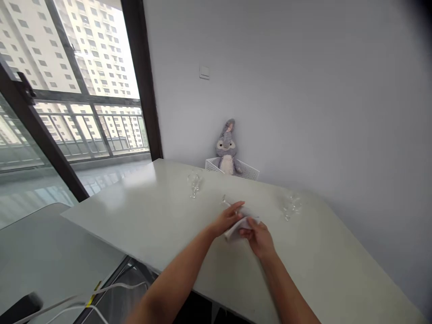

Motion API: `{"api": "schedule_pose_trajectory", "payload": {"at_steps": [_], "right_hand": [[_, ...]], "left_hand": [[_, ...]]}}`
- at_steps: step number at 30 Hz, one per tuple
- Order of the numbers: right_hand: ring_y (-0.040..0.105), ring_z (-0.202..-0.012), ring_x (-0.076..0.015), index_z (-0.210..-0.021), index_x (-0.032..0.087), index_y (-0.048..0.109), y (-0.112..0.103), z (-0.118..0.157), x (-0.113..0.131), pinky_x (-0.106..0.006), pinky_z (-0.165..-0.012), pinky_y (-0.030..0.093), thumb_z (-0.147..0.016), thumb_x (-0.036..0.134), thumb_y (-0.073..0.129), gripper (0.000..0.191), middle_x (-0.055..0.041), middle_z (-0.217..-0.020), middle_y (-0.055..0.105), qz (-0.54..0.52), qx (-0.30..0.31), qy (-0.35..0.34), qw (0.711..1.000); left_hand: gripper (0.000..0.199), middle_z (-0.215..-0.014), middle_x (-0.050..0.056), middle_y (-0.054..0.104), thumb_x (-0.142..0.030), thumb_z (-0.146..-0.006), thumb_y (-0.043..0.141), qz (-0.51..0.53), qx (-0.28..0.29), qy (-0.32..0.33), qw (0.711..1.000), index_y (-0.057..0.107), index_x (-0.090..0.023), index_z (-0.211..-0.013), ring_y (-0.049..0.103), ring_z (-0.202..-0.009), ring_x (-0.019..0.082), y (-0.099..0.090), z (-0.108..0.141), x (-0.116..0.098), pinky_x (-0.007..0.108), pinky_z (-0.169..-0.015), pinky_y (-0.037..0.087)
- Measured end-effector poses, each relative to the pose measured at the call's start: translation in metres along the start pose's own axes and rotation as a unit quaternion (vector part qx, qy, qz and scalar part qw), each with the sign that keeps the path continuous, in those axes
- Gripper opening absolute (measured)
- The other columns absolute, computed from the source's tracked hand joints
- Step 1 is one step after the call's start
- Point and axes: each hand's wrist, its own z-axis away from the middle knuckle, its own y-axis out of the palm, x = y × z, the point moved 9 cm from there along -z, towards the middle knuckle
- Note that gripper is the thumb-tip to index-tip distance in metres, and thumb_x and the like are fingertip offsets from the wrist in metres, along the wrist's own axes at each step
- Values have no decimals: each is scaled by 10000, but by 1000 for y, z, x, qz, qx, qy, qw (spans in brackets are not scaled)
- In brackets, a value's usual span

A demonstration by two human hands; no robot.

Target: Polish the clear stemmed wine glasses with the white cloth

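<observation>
My left hand (228,219) is closed around a clear stemmed glass, tilted on its side above the table, with its foot and stem (224,200) pointing away to the upper left. The bowl is mostly hidden by my fingers and a white cloth (234,231). Pinched in my right hand (260,237), the cloth is pressed against the glass near its rim and hangs down between both hands. Other clear stemmed glasses (194,183) stand on the table beyond my left hand. To the right of my right hand are more clear glasses (291,206).
Both hands work over a pale table (162,216). Behind its far edge, a grey plush rabbit (227,150) sits in a white basket (249,171) against the wall. A grey surface (60,252) and white cables (114,286) lie at the lower left, below a glass door (20,135).
</observation>
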Motion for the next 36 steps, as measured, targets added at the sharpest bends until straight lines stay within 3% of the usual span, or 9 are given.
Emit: {"api": "schedule_pose_trajectory", "payload": {"at_steps": [3,9,15,18,20,22,26,30,36], "right_hand": [[499,-407,-127,-697,166,591,4,1,2,-262,-448,418,-699,495,568,329,-8,-509,575,-44,25,7,999],[562,-537,-164,-624,170,597,4,6,11,-248,-492,421,-620,421,661,258,-33,-576,615,211,-43,-77,974],[504,-407,-115,-766,161,596,4,-2,-1,-241,-427,417,-717,510,538,356,-16,-561,601,-46,18,5,999],[588,-537,-165,-812,163,613,10,1,3,-265,-496,454,-708,480,558,338,-50,-649,639,127,22,-54,990],[622,-714,-209,-845,181,623,12,4,10,-285,-592,470,-704,448,566,307,-74,-795,662,289,-15,-116,950],[622,-771,-225,-836,192,629,12,3,13,-288,-620,465,-718,437,545,285,-73,-803,663,369,-37,-131,919],[612,-520,-193,-765,149,607,-17,-9,4,-257,-447,425,-718,432,552,292,-41,-556,610,220,-55,3,974],[597,-482,-154,-834,127,612,-33,-13,10,-226,-411,411,-660,445,633,363,-59,-653,648,57,14,55,997],[612,-606,-166,-773,129,639,-27,11,35,-261,-562,454,-674,445,615,332,-36,-691,645,226,185,21,956]], "left_hand": [[648,-893,45,583,-401,-666,651,15,25,10,1000,443,-207,-1248,530,-770,147,7,1,-5,276,-721,419],[500,-793,43,577,-524,-809,373,-134,-40,-13,990,575,-167,-1095,495,-721,143,-14,-2,5,287,-691,415],[629,-1006,56,570,-417,-705,608,-21,33,8,999,412,-223,-1270,520,-829,142,3,-3,-4,261,-748,406],[574,-880,43,601,-473,-747,532,-52,3,2,999,450,-198,-1243,528,-728,130,-4,-5,-2,255,-680,415],[523,-775,35,608,-512,-805,402,-130,-27,-8,991,497,-187,-1203,530,-675,136,-13,-7,3,266,-644,418],[487,-765,48,622,-490,-848,303,-256,-67,-2,964,547,-199,-1152,552,-727,167,-23,-5,0,299,-687,424],[387,-974,93,627,-324,-853,381,-538,-128,99,827,491,-239,-1214,519,-996,241,-16,5,-36,418,-893,338],[485,-1136,79,571,-205,-772,531,-656,-63,225,718,442,-282,-1243,361,-1201,266,18,14,-55,497,-1021,121],[344,-763,60,648,-373,-846,415,-657,58,161,735,543,-230,-1131,568,-783,183,23,5,-23,344,-839,354]]}}
